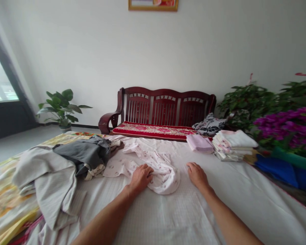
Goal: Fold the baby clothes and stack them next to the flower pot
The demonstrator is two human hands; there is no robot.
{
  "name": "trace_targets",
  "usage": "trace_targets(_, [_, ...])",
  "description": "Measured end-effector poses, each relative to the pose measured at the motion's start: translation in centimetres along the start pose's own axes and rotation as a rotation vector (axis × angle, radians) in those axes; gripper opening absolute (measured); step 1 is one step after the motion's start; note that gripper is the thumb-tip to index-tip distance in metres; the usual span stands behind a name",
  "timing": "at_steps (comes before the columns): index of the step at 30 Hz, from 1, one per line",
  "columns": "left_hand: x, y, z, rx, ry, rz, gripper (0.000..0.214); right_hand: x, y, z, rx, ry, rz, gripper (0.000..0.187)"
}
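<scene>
A crumpled white garment (165,175) with a small scattered print lies on the white sheet (168,217) in front of me; its kind is unclear. On its near left part is my left hand (142,176), fingers curled on the cloth and closed over a fold. My right hand (197,175) is just right of the garment, apart from it, palm down over the sheet. Its fingers are loosely stretched with nothing visible in them. To the left are a light grey garment (48,173) and a dark grey garment (85,151), both heaped loosely.
Right of the far edge sit a folded lilac cloth (199,143) and a stack of folded white clothes (233,144). A wooden bench (165,105) with a patterned cushion (209,124) stands behind. Purple flowers (288,127) and a blue cloth (283,170) are at the right.
</scene>
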State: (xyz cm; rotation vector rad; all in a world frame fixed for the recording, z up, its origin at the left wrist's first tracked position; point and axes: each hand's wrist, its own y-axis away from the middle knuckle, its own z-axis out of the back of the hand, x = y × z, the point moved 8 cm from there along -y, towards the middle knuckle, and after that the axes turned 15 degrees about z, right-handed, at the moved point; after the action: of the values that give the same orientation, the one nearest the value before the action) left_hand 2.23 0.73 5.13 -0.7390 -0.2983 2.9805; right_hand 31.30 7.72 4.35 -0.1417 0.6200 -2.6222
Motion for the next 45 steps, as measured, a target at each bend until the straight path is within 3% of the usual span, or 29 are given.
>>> trace_targets(7, [-0.1,0.1,0.3,-0.003,0.022,0.014,0.017,0.8,-0.5,0.3,0.054,-0.056,-0.049,0.032])
trace_targets(12, [0.1,-0.2,-0.1,-0.008,0.031,0.013,0.018,4.7,-3.0,1.1,0.121,-0.213,-0.004,0.035])
trace_targets(16, [0.3,-0.4,-0.4,-0.011,0.048,0.012,0.017,8.0,-4.4,0.9,0.264,-0.239,0.011,0.029])
trace_targets(21, [0.3,-0.3,0.2,-0.065,0.074,0.024,0.013,8.6,-4.5,0.1,0.334,-0.290,-0.016,0.025])
trace_targets(24, [0.1,-0.2,0.6,-0.096,0.068,0.028,0.012,7.0,-4.5,1.4,0.211,-0.387,-0.039,0.021])
trace_targets(27, [-0.1,-0.1,1.0,-0.123,0.054,0.023,0.012,3.3,-3.4,4.1,0.015,-0.622,-0.090,0.027])
trace_targets(29, [-0.5,0.1,1.2,-0.141,0.052,0.000,0.012,-0.6,-1.5,5.4,-0.093,-0.784,-0.181,0.037])
trace_targets(32, [-1.0,0.4,1.3,-0.159,0.032,-0.054,0.021,-7.2,3.4,5.9,-0.177,-0.829,-0.385,0.043])
trace_targets(35, [-1.1,0.4,0.8,-0.149,-0.016,-0.075,0.032,-12.0,7.9,4.6,-0.126,-0.760,-0.506,0.041])
trace_targets(38, [-0.9,0.3,0.2,-0.119,-0.039,-0.080,0.032,-13.9,9.4,3.3,-0.015,-0.674,-0.481,0.040])
trace_targets(41, [-0.6,0.3,-0.3,-0.074,-0.037,-0.076,0.032,-13.9,8.1,2.7,0.108,-0.668,-0.433,0.042])
trace_targets(45, [-0.1,0.2,-0.8,-0.009,-0.017,-0.049,0.028,-13.1,5.1,2.1,0.184,-0.827,-0.437,0.051])
